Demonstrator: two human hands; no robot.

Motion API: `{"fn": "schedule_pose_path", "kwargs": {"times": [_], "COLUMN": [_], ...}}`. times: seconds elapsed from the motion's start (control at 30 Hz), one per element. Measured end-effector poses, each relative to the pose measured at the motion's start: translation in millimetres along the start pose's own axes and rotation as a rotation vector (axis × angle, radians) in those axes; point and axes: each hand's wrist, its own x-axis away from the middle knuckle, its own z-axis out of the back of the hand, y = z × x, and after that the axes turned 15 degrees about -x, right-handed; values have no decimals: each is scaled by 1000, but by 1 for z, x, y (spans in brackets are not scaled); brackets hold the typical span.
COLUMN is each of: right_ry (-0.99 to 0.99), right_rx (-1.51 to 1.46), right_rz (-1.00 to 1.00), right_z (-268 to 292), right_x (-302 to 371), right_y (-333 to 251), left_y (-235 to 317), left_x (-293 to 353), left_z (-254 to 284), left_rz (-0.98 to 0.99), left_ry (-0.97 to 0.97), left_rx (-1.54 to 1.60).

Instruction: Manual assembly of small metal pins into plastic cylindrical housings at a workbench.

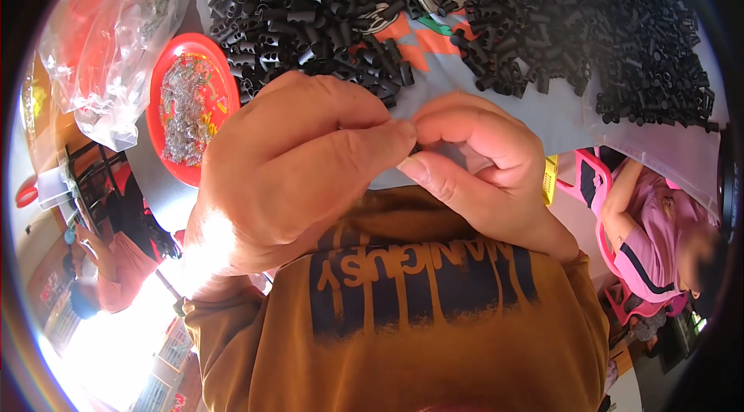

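Observation:
My left hand [302, 152] and my right hand [492, 172] meet in front of my chest, fingertip to fingertip. The left thumb and forefinger are pressed together in a pinch. On the right, thumb and forefinger curve into a ring, closing at the tips beside the left fingertips. A tiny dark bit shows between the two hands, mostly hidden by the fingers, and I cannot make out its kind. Beyond them lies a wide heap of short black tubular parts [310, 13] on the table. Close to my left hand is a red oval tray [157, 82] holding small silvery pieces [184, 113].
Clear plastic bags [116, 48] lie at the far left. A grey cover [442, 75] with a coloured pattern shows among the black parts. A yellow object [551, 178] sits beside my right hand. One person [651, 245] sits at right on a pink chair; another [120, 268] is at left.

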Motion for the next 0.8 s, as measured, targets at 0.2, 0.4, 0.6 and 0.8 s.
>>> {"fn": "schedule_pose_path", "kwargs": {"times": [0.2,0.4,0.6,0.8], "right_ry": [-1,-27,-15,7], "right_rx": [162,310,466,587], "right_rz": [118,247,360,453], "right_z": [-11,-18,-17,-19], "right_x": [-5,-5,-4,0], "right_y": [-9,-5,2,5], "left_y": [3,5,9,23], "left_x": [3,15,27,34], "left_z": [12,5,-17,-25], "left_rz": [-6,39,241,420], "left_ry": [-18,96,238,256], "left_rx": [12,10,194,204]}}
